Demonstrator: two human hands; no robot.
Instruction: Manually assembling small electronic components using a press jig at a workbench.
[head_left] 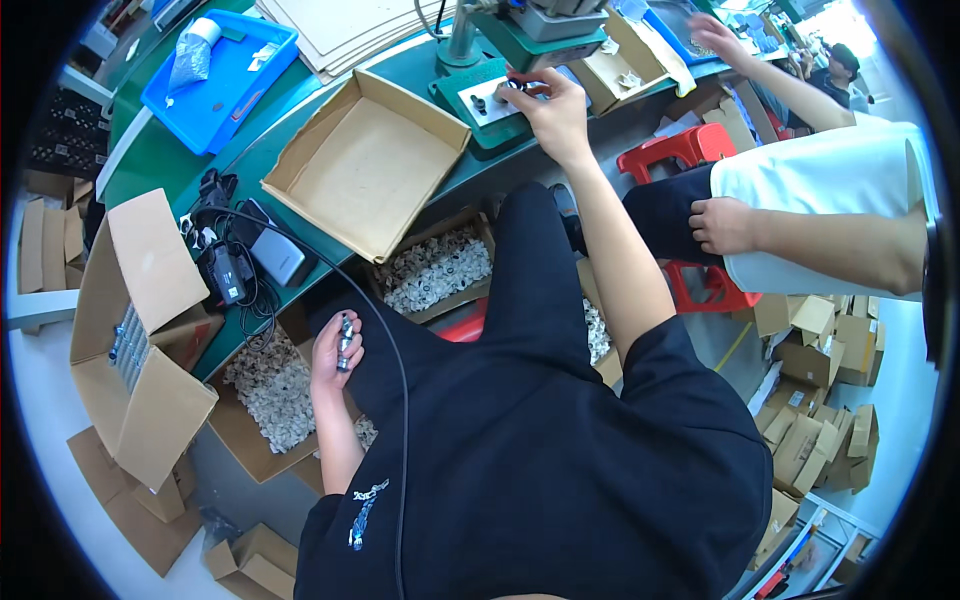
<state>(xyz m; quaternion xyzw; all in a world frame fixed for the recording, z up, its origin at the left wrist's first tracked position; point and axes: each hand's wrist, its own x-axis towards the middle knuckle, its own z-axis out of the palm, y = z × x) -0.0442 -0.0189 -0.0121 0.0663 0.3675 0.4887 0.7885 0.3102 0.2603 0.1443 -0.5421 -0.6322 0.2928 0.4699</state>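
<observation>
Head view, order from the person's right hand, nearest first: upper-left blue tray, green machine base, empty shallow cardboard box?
1. Green machine base: right at the right hand.
2. Empty shallow cardboard box: left of the base.
3. Blue tray: upper left, beyond the box.

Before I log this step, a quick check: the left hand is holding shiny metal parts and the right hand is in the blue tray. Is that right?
Not quite: the head view shows the right hand at the base of the green machine, not in the blue tray. The left hand is holding shiny metal parts.
</observation>
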